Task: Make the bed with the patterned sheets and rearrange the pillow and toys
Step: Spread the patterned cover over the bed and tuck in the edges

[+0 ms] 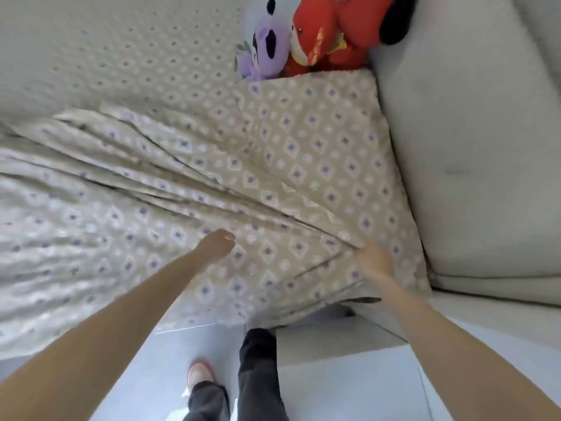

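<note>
A beige sheet with purple diamond patterns lies rumpled in long folds across the bed. A pillow in the same pattern lies at the right, against the headboard. Beyond it stand a purple plush toy and a red plush toy. My left hand rests flat on the sheet near the bed's edge, holding nothing. My right hand is blurred at the pillow's near corner, where the folds meet; I cannot tell whether its fingers pinch the fabric.
A padded grey headboard runs along the right. The far part of the bed is covered in smooth patterned fabric. Below is a pale tiled floor, with my dark trousers and a red-edged slipper.
</note>
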Motion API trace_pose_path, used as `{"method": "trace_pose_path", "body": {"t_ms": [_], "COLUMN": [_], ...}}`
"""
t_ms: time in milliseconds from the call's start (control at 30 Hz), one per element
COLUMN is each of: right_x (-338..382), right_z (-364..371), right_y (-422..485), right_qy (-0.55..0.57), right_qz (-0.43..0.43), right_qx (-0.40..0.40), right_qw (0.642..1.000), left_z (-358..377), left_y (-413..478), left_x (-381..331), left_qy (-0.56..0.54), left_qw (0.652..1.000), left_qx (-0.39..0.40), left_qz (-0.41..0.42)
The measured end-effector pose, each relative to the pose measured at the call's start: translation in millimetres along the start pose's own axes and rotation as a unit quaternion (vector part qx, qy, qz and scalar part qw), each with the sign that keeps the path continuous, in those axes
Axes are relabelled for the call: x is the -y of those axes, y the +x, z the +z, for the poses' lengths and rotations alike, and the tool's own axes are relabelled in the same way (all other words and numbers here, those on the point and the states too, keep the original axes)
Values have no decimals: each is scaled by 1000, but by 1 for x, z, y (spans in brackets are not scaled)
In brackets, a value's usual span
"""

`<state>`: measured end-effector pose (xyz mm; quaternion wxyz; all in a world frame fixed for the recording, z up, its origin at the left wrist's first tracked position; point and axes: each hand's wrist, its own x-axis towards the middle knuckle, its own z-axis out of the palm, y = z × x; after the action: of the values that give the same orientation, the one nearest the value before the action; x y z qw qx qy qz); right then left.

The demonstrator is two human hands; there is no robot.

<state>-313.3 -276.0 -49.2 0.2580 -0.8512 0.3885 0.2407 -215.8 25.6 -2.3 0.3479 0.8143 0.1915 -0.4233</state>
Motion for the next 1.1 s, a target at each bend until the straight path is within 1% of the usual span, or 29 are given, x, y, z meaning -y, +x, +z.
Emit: {"method": "trace_pose_path", "body": {"t_ms": [67,133,167,233,267,367,400,467,500,567,733,867,967,1100], "right_x": [1,5,8,10,10,10,11,14,18,32,93,153,199,257], "right_z": [1,-1,-3,-8,-9,-9,-6,-2,0,3,9,13,22,47], "right_y": [-1,1,3,9,10,7,3,-9,-17,-33,-87,-139,-186,-257], "right_qy": [24,87,126,184,187,114,86,46,44,59,73,91,117,136], "right_qz": [-11,-23,-14,9,13,-11,-19,-36,-48,-68,-137,-217,-277,-341], "right_qx": [-39,-51,-46,-10,13,46,45,17,1,-4,22,43,60,88], "right_qw": [999,995,991,983,982,992,995,998,998,996,988,971,952,926], "left_z": [9,13,14,15,15,12,10,3,-3,-15,-65,-114,-158,-214], "left_y": [0,-2,-3,-8,-10,-19,-24,-32,-37,-51,-101,-145,-182,-229], "left_x": [-9,-14,-14,-13,-13,-11,-11,-10,-9,-6,6,25,55,113], "left_qy": [10,25,31,24,17,10,8,0,-3,-27,-108,-152,-195,-265], "left_qw": [1000,999,999,999,999,999,999,999,999,998,990,978,963,932], "left_qx": [18,24,24,31,33,36,39,44,39,30,-7,-31,-69,-136], "left_qz": [9,19,23,21,22,26,27,32,38,46,86,137,171,205]}}
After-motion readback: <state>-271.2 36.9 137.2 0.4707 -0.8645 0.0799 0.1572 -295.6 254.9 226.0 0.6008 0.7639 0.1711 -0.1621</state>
